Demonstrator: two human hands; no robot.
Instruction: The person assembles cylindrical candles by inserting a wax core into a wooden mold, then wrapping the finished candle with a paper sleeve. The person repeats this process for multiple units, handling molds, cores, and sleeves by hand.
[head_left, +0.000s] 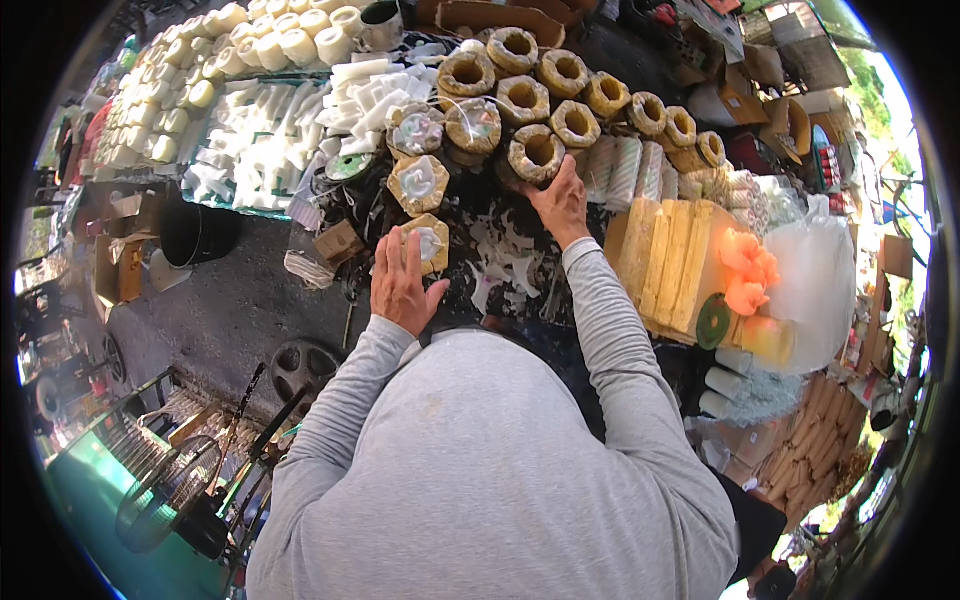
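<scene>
A yellow-tan hexagonal block with a white filled centre [438, 254] lies on the dark surface [460, 275], straight ahead of the person and a little to the left; the left hand [402, 285] rests against its left side, fingers extended and laid over the edge, thumb held apart, so the hand is open rather than closed round it; the right hand [562, 205] reaches farther, its fingers at the near right side of a yellow-tan, thick-walled hollow piece with a dark round opening [537, 155]; whether they grip it or only touch it, I cannot tell.

Between the hands lie thin, irregular white scraps [505, 255]; just beyond the first block sits a second yellow-tan hexagonal block with a pale swirled centre [417, 185]; farther off, more hollow yellow-tan pieces [522, 98] stand clustered, their openings facing up.

To the right are pale striped cylinders [625, 168], then thick yellow rectangular slabs [668, 265], with a lumpy bright-orange piece [748, 270] and a green ring-shaped disc [713, 322] beside them; to the far left are heaped slim white pieces [258, 140], and beyond them rows of squat cream cylinders [298, 48].
</scene>
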